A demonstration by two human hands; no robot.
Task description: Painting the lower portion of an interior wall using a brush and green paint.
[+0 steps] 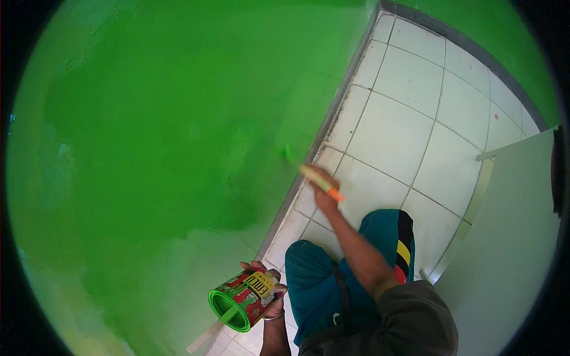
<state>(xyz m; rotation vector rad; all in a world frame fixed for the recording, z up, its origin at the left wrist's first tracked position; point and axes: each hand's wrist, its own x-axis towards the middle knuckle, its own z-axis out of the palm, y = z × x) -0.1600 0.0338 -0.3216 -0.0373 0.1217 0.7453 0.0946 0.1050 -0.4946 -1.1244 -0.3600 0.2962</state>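
In my right hand (323, 182) is a paintbrush (318, 178) with a yellow and orange handle; its bristles, wet with green paint and blurred, are at the lower part of the green wall (169, 133). Around an Emco Lux paint can (258, 291) my left hand (276, 293) is wrapped, with the can tilted and its mouth facing the lower left. Green paint coats the can's rim and inside. A flat wooden stick (209, 333), green on its upper part, leans out of the mouth.
A grey skirting strip (327, 122) runs between the green wall and the white tiled floor (392, 120). A pale panel (498, 213) stands at the right. My bent legs in teal trousers (316, 285) are over the tiles. Paler patches show low on the wall.
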